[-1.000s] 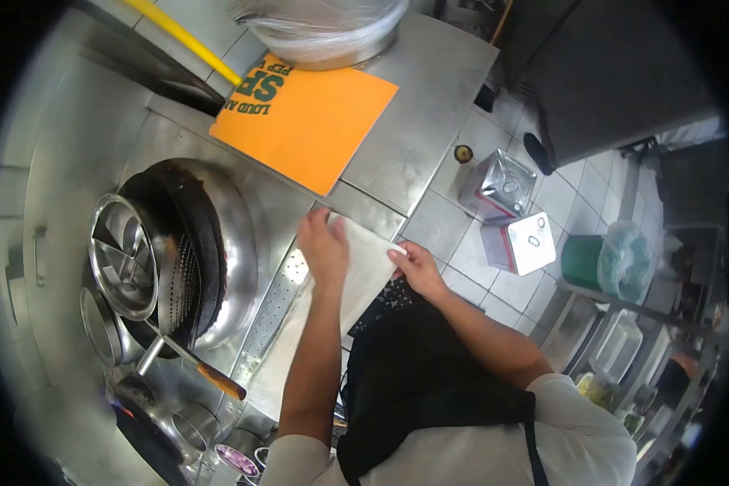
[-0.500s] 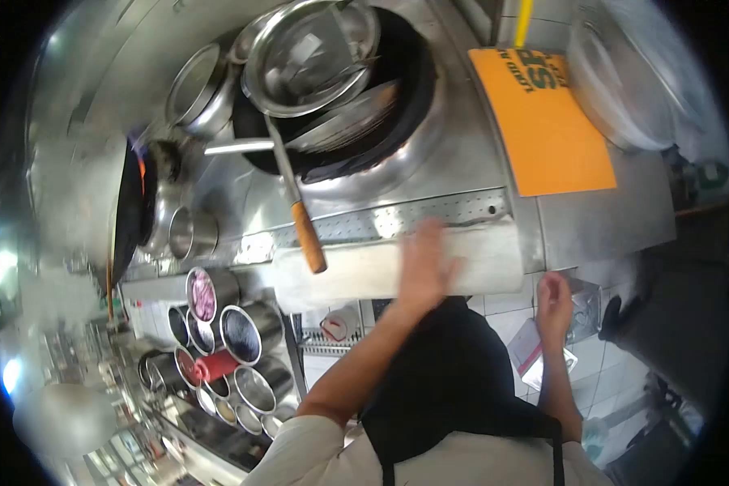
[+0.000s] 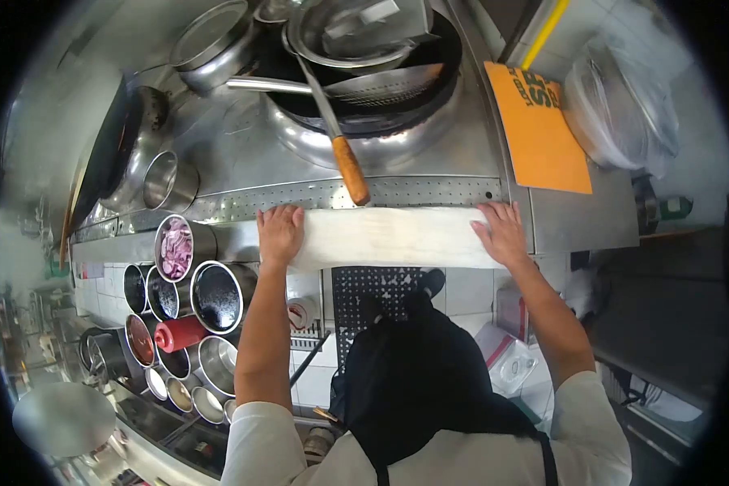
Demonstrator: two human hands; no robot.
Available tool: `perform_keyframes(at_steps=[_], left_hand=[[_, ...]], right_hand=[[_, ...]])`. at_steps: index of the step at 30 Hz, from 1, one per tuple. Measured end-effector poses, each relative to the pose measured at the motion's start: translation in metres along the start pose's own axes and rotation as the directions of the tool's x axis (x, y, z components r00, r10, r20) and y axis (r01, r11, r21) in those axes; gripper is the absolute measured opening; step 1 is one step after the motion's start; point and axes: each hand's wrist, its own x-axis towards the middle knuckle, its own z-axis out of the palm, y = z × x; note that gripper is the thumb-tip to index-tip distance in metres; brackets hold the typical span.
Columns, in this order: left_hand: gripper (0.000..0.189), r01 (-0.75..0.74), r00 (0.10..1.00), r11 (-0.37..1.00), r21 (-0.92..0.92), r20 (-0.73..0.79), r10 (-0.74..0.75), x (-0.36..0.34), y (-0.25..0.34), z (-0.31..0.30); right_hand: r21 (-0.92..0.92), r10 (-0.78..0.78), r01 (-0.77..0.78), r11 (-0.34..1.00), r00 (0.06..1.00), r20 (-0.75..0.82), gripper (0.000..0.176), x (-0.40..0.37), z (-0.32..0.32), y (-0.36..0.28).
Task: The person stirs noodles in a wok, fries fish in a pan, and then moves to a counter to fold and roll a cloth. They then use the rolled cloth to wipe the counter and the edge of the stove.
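A long folded white cloth [image 3: 381,236] lies along the front edge of the steel stove, its front side hanging over. My left hand [image 3: 281,235] grips its left end, fingers together over the top. At the opposite end, my right hand [image 3: 504,233] holds the cloth with fingers over the far edge and thumb on top. Just beyond the cloth's middle, the wooden handle of a utensil [image 3: 349,170] points toward me. That utensil rests across a wok [image 3: 449,81] holding a metal bowl [image 3: 304,36] and a perforated strainer [image 3: 401,87].
Several metal pots stand at left, one with sliced purple onion [image 3: 176,249], near a red bottle [image 3: 180,333]. A steel cup [image 3: 170,182] is on the stove. At right are an orange board [image 3: 543,138] and a plastic-wrapped container [image 3: 611,105]. A black perforated mat [image 3: 364,292] covers the floor.
My left hand has moved from the cloth's middle to its left end. My right hand has come up from beside my body onto the right end. The view has shifted.
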Motion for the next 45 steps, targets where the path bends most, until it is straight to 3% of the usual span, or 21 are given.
perform_keyframes(at_steps=[2,3,6,14,19,22,26,27,30,38,42,44,45], left_hand=[[0.045,-0.045,0.994,0.998,0.034,-0.099,0.048,-0.009,-0.006,0.009],[0.052,0.052,0.999,0.999,0.001,-0.013,-0.052,-0.015,-0.003,-0.003],[0.056,0.225,0.969,0.973,-0.060,-0.090,-0.230,-0.047,-0.015,0.003],[0.060,0.188,0.977,0.981,-0.044,-0.093,-0.191,-0.054,-0.013,-0.005],[0.054,0.021,0.985,1.000,0.009,-0.173,-0.019,-0.019,-0.007,-0.006],[0.048,0.046,0.999,0.998,-0.038,0.025,-0.045,-0.017,-0.012,-0.001],[0.044,0.019,0.999,1.000,0.004,-0.026,-0.019,-0.017,-0.011,-0.001],[0.049,0.025,0.998,0.999,0.024,0.050,-0.026,-0.017,-0.011,-0.005],[0.056,0.009,0.998,0.992,0.128,-0.070,0.001,-0.018,-0.003,-0.007],[0.067,0.038,0.992,0.986,0.163,0.114,-0.057,-0.033,0.018,-0.012],[0.077,0.149,0.989,0.982,0.115,-0.039,-0.145,-0.047,0.043,-0.030],[0.075,0.171,0.983,0.985,-0.023,-0.060,-0.172,-0.080,0.071,-0.056],[0.073,0.202,0.978,0.975,-0.097,-0.031,-0.206,-0.109,0.084,-0.063]], right_hand=[[-0.015,0.004,-0.004,1.000,1.000,0.012,0.045,-0.003,-0.001,-0.003],[-0.021,0.006,-0.006,1.000,1.000,0.017,0.046,0.000,-0.001,-0.002],[-0.069,0.003,-0.001,0.998,0.999,0.033,0.046,0.000,0.002,-0.002],[-0.108,-0.006,0.011,0.994,0.999,0.052,0.047,0.002,0.001,-0.003],[-0.141,0.030,-0.014,0.990,0.993,0.112,0.047,0.002,-0.003,-0.005],[-0.125,0.020,-0.010,0.992,0.996,0.081,0.048,0.002,-0.001,-0.002],[-0.099,0.013,-0.007,0.995,0.998,0.058,0.048,0.001,0.000,-0.001],[-0.090,0.021,-0.015,0.996,0.997,0.069,0.049,0.001,0.001,0.000],[-0.050,0.037,-0.032,0.998,0.994,0.106,0.050,0.002,-0.005,-0.002],[-0.027,0.010,-0.007,1.000,0.990,0.142,0.057,0.003,-0.006,0.003],[-0.010,-0.041,0.042,0.999,0.996,0.081,0.063,0.002,-0.013,0.001],[0.064,-0.107,0.105,0.992,0.994,0.037,0.065,0.004,-0.025,-0.006],[0.203,-0.136,0.122,0.972,0.989,0.055,0.064,0.006,-0.034,-0.013]])
